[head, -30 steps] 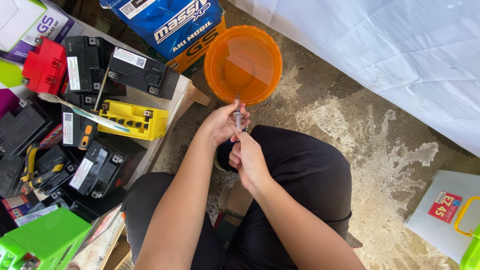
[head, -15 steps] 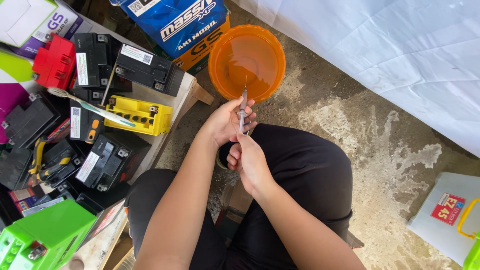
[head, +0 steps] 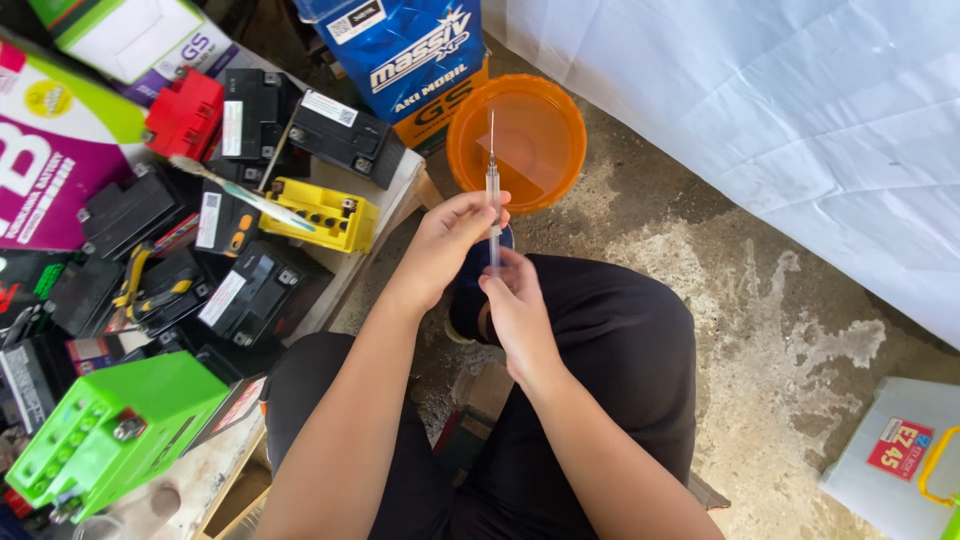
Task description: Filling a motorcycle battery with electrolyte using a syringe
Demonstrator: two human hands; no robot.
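Observation:
A thin clear syringe (head: 492, 185) with a long needle points away from me, its tip over the orange bowl (head: 530, 115) of clear liquid on the ground. My left hand (head: 445, 240) grips the syringe barrel between thumb and fingers. My right hand (head: 515, 300) pinches the plunger end just below the left hand. Both forearms reach out over my knees in dark trousers.
To the left, a low wooden table (head: 385, 215) carries several small batteries: black ones, a yellow one (head: 325, 215), a red one (head: 185, 112), a green one (head: 110, 430). A toothbrush (head: 235, 190) lies across them. Blue and orange cartons (head: 410, 55), white sheet (head: 760, 110), grey box (head: 895, 455).
Both hands raised the syringe out of the bowl and up towards me. The plunger hand has drawn back, and the view shifted right and down.

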